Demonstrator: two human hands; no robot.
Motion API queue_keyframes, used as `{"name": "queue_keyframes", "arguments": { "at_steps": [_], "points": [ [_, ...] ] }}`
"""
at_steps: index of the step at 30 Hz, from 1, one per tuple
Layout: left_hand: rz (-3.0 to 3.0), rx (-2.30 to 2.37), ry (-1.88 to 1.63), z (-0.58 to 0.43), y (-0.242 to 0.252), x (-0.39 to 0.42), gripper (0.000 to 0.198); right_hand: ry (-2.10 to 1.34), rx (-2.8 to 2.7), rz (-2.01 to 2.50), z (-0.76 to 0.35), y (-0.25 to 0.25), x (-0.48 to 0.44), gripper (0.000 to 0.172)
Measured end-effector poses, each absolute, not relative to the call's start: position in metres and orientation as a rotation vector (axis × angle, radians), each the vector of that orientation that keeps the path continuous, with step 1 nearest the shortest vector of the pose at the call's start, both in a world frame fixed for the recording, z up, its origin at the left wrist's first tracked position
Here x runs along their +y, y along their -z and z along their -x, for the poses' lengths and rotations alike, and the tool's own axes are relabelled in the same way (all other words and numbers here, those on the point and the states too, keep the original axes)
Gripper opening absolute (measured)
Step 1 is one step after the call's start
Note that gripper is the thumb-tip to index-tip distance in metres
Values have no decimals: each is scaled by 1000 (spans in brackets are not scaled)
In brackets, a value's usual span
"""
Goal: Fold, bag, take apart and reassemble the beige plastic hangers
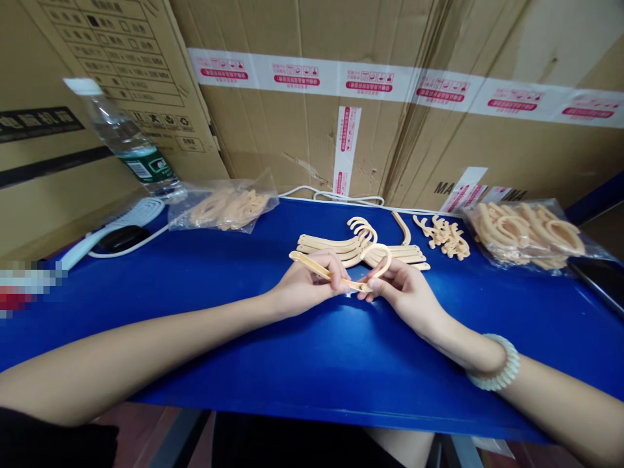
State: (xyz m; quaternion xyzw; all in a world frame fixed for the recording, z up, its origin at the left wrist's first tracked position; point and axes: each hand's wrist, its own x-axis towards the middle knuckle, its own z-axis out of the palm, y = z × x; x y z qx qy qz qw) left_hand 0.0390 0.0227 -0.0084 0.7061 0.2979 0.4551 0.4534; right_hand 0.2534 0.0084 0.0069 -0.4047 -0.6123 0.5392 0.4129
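My left hand (pixel 305 286) pinches a cream plastic hanger arm (pixel 308 262), which slants down toward my other hand. My right hand (pixel 412 299) is closed on a curved hanger hook (pixel 387 255) where it meets that arm's inner end; my fingers hide the joint itself. Just behind my hands lie several stacked hangers (pixel 331 244) with their hooks lined up. One loose hanger arm (pixel 402 229) rests behind the stack. To its right is a pile of small hooks (pixel 444 238).
Clear bags of cream parts lie left (pixel 234 207) and right (pixel 529 231) on the blue table (pixel 302 364). A water bottle (pixel 134 146) leans at back left by a white fan-like object (pixel 134 211). Cardboard boxes (pixel 287 140) wall the back; a white cable (pixel 336 197) runs along them.
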Motion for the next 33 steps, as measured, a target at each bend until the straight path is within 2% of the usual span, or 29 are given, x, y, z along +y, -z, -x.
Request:
{"name": "queue_keyframes", "arguments": {
  "at_steps": [9,14,18,22,27,30,33],
  "points": [
    [-1805,766,-1104,-38,9,22,23,-1332,-1550,994,-251,-7,8,30],
    [-1654,866,-1102,-41,4,23,21,-1277,-1590,980,-251,-10,7,27],
    [-1487,808,-1160,-44,6,24,30,-1226,-1597,985,-251,-12,7,28],
    [-1410,798,-1026,-46,7,21,42,-1306,-1628,965,-250,-10,6,30],
    [-1359,770,-950,-47,5,20,41,-1340,-1668,913,-252,-17,7,29],
    [-1307,798,-1004,-47,4,21,44,-1124,-1748,941,-274,-32,23,36],
    [-1288,813,-1031,-48,3,22,43,-440,-2035,1065,-312,-47,52,26]
  ]
}}
